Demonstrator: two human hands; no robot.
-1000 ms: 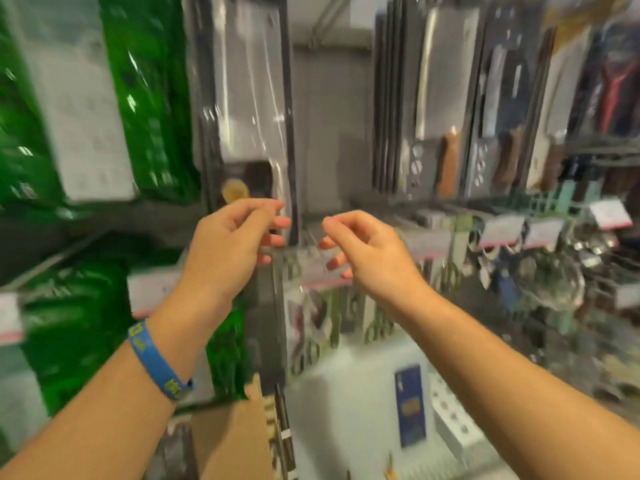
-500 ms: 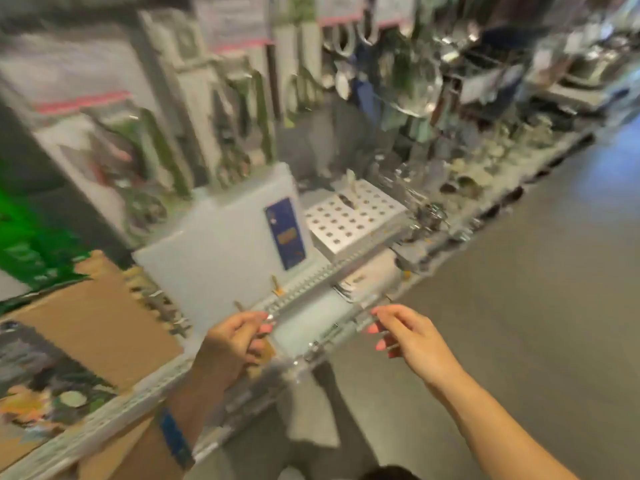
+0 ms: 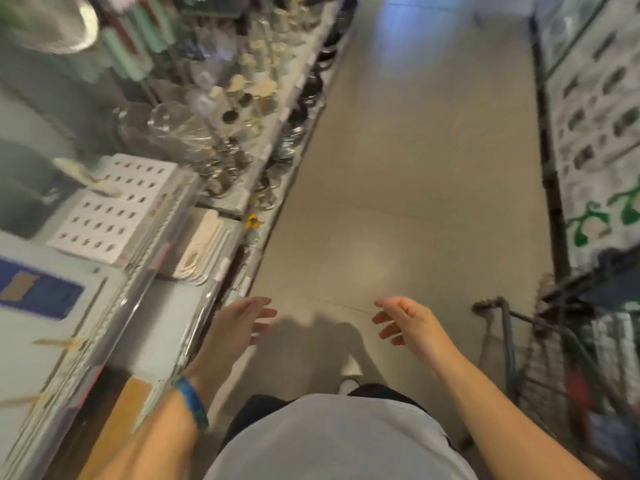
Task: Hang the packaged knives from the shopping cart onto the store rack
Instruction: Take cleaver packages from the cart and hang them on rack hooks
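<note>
Left hand point(image 3: 235, 329) and right hand point(image 3: 410, 323) hold nothing, fingers point(image 3: 389, 301) relaxed; shelf point(image 3: 166, 258) at their left, shopping cart point(image 3: 507, 344) at right

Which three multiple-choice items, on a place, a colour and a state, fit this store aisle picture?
1. Where does the shopping cart stand?
A. At the person's right. B. At the person's left. C. Far ahead.
2. What colour is the wristband?
A. Red. B. Blue. C. White.
3. What do the left hand and right hand hold?
A. A knife each. B. One box. C. Nothing.
Key: 1 A, it shows at the right edge; 2 B, the band is blue; 3 C, both are relaxed and empty.
</note>
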